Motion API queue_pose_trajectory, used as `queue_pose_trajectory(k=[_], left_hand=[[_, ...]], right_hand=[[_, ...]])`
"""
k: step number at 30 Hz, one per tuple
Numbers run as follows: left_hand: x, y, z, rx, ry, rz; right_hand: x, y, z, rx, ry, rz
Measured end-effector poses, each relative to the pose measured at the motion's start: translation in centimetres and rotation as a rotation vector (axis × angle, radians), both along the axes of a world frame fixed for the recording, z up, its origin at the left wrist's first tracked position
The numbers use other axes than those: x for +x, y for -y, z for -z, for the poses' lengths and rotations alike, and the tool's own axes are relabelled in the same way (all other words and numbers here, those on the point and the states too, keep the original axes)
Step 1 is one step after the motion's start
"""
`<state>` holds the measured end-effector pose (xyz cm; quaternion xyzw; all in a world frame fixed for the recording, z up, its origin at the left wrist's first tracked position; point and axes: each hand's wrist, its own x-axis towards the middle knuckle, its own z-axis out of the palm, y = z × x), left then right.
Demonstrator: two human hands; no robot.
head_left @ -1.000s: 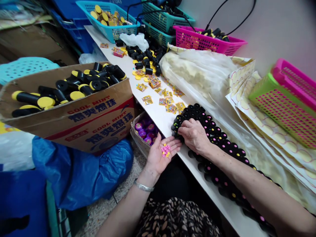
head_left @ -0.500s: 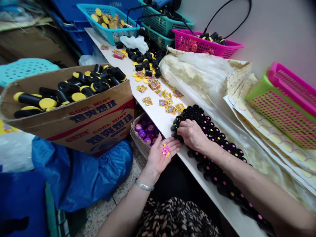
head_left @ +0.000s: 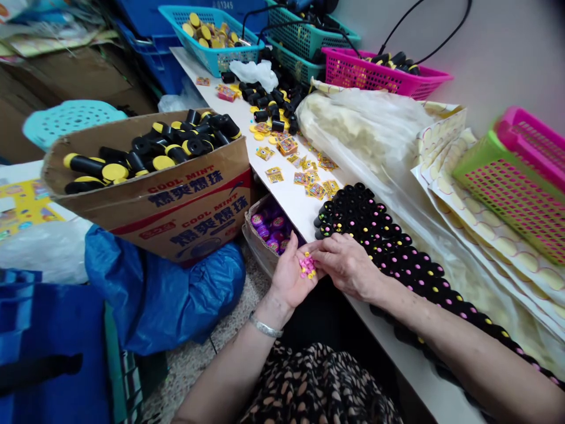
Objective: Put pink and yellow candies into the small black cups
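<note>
My left hand (head_left: 286,277) is palm up over the table edge, its palm cupping a small heap of pink and yellow pellets (head_left: 308,266). Over that palm, my right hand (head_left: 348,264) has its fingertips pinched together at the heap; what is between them, if anything, is hidden. Beside the right hand, rows of black cylinders (head_left: 388,235) stand packed upright on the white table (head_left: 286,203). Many have a pink or yellow pellet in the middle of their tops, while those at the far end look bare. My right forearm crosses above the rows.
A cardboard box (head_left: 189,206) of black-and-yellow tubes stands left, near a box of purple round packs (head_left: 276,224). Yellow sachets (head_left: 309,176) and loose black tubes lie farther up the table. Plastic-covered sheets (head_left: 366,129) and a pink basket (head_left: 384,76) line the wall.
My right hand has moved from the far end of the black cylinders back to the left palm, its fingertips now at the pellets. The view has shifted slightly left.
</note>
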<state>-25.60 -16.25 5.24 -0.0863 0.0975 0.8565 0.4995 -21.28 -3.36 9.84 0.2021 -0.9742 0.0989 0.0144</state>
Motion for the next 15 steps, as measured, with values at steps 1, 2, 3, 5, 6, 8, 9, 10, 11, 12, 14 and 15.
queue_pose_trajectory(k=[1, 2, 3, 5, 6, 8, 9, 10, 11, 12, 14, 15], left_hand=[[0.0, 0.0, -0.1, -0.008, 0.009, -0.001], [0.0, 0.0, -0.1, -0.016, 0.024, -0.006], [0.0, 0.0, -0.1, -0.022, 0.043, -0.014], [0.0, 0.1, 0.0, -0.027, 0.076, -0.034], [0.1, 0.1, 0.1, -0.025, 0.084, -0.038], [0.2, 0.1, 0.1, -0.014, 0.081, -0.030], [0.3, 0.1, 0.1, -0.010, 0.077, -0.024], [0.4, 0.1, 0.1, -0.008, 0.072, -0.019], [0.4, 0.0, 0.0, -0.009, 0.067, -0.015], [0.5, 0.0, -0.1, -0.013, 0.063, -0.013], [0.7, -0.2, -0.3, -0.028, 0.056, -0.007], [0.8, -0.3, -0.4, -0.039, 0.052, 0.001]], right_hand=[[0.2, 0.2, 0.2, 0.027, -0.018, -0.004], [0.3, 0.3, 0.4, 0.055, -0.045, -0.005], [0.5, 0.4, 0.7, 0.082, -0.076, -0.005], [0.9, 0.3, 1.1, 0.120, -0.149, -0.002], [1.0, 0.2, 1.2, 0.133, -0.180, -0.002], [1.2, -0.1, 1.4, 0.152, -0.222, 0.002], [1.2, -0.2, 1.4, 0.160, -0.236, 0.007], [1.2, -0.4, 1.4, 0.169, -0.244, 0.008], [1.2, -0.5, 1.3, 0.178, -0.244, 0.003], [1.1, -0.6, 1.3, 0.183, -0.237, -0.006], [1.0, -0.7, 1.3, 0.168, -0.211, -0.001], [0.9, -0.7, 1.4, 0.141, -0.190, 0.022]])
